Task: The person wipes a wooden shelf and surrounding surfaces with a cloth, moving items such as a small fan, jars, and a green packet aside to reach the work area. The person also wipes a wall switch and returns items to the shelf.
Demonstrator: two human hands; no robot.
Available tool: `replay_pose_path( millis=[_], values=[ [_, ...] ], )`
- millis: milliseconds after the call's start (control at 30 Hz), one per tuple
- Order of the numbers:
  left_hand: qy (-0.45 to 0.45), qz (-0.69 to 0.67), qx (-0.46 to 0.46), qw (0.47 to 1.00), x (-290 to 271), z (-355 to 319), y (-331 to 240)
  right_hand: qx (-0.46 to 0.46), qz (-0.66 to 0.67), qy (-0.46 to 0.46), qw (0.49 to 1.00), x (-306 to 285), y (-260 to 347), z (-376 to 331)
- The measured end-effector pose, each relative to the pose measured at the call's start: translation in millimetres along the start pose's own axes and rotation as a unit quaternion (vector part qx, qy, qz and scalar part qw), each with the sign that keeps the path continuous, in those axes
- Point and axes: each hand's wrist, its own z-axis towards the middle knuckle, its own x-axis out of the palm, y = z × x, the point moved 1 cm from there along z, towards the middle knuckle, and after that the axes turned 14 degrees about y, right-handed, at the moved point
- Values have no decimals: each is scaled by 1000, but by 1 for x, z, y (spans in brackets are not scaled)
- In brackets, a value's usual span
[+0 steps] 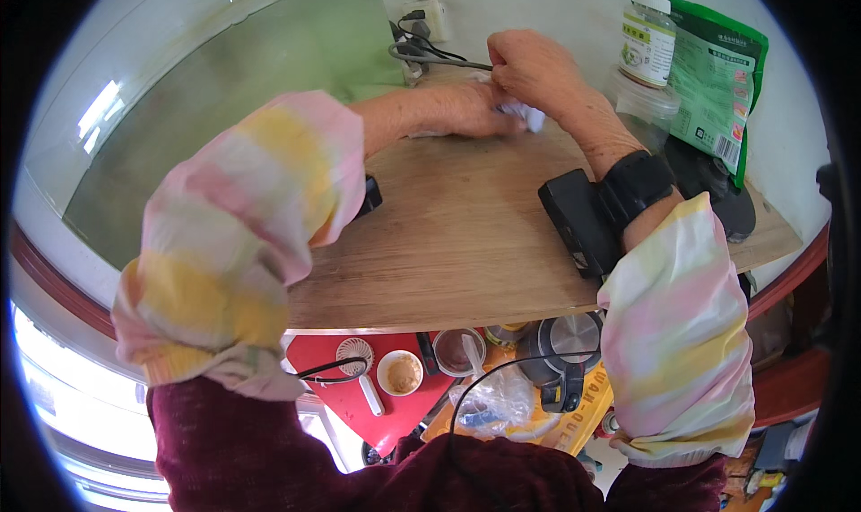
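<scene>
Near the back wall, my left hand (475,108) rests low over the wooden tabletop (448,234), its fingers closed on a crumpled white cloth or tissue (533,117). Motion smears the fingertips there, and most of the cloth is covered. Just above and to the right is my right hand (534,65), bent into a loose fist. A grey cable (439,59) runs from the wall socket (429,21) to its fingers, which appear to hold the cable up. The grip itself is partly hidden.
At the back right, a white-lidded jar (647,41) stands on a clear plastic container (647,104), beside a green packet (713,86). A greenish glass panel (242,99) borders the left. Below the front edge are a white cup (399,373), a small fan (356,355) and a dark kettle (547,360).
</scene>
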Motion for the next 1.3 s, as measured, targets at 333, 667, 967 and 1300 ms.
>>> replay_pose_path(
  millis=[333, 667, 967, 1300],
  values=[
    [-19, 2, -267, 963, -32, -105, 9, -8, -1, -32, 999, 3, -8, 1],
    [-90, 1, -241, 966, -11, 5, 77, -6, -29, -31, 999, -1, -5, -1],
    [-55, -21, 161, 985, -4, 68, 21, 1, 7, -65, 998, -5, -8, -1],
    [55, 41, -47, 996, -5, -83, -13, -4, 47, -20, 999, 5, -14, 0]
  ],
)
